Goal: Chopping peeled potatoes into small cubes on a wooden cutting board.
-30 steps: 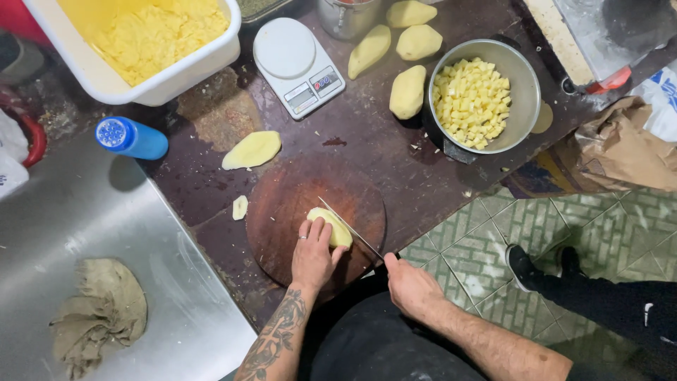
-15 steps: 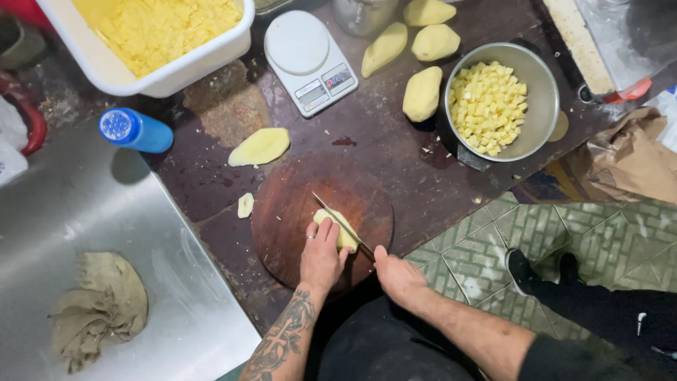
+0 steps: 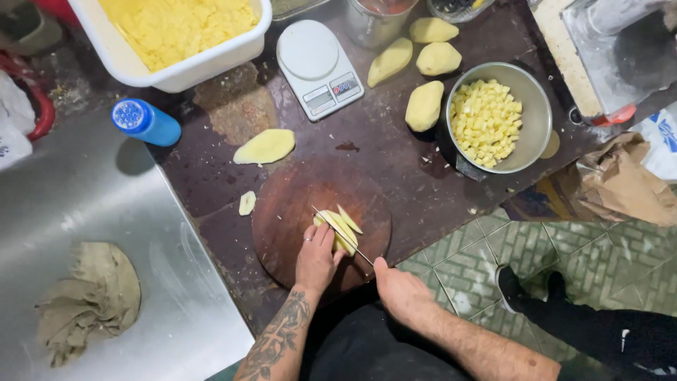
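A peeled potato (image 3: 340, 228), cut into long slices, lies on a round dark wooden board (image 3: 282, 219). My left hand (image 3: 315, 257) presses down on the near end of the slices. In my right hand (image 3: 400, 289) is a thin-bladed knife (image 3: 338, 231), its blade lying across the slices and its tip pointing up-left. A potato half (image 3: 264, 146) and a small slice (image 3: 247, 202) rest on the dark table just beyond the board.
A metal bowl (image 3: 537, 106) of diced potato sits at right, with several whole peeled potatoes (image 3: 424, 106) beside it. A white kitchen scale (image 3: 319, 67), a white tub (image 3: 169, 70) of yellow mash, a blue bottle (image 3: 144, 121), and a crumpled cloth (image 3: 88, 300) on a steel surface surround them.
The potato piece under my left hand now shows as separate long slices fanned apart. Knife and both hands stay at the board; the camera has shifted slightly.
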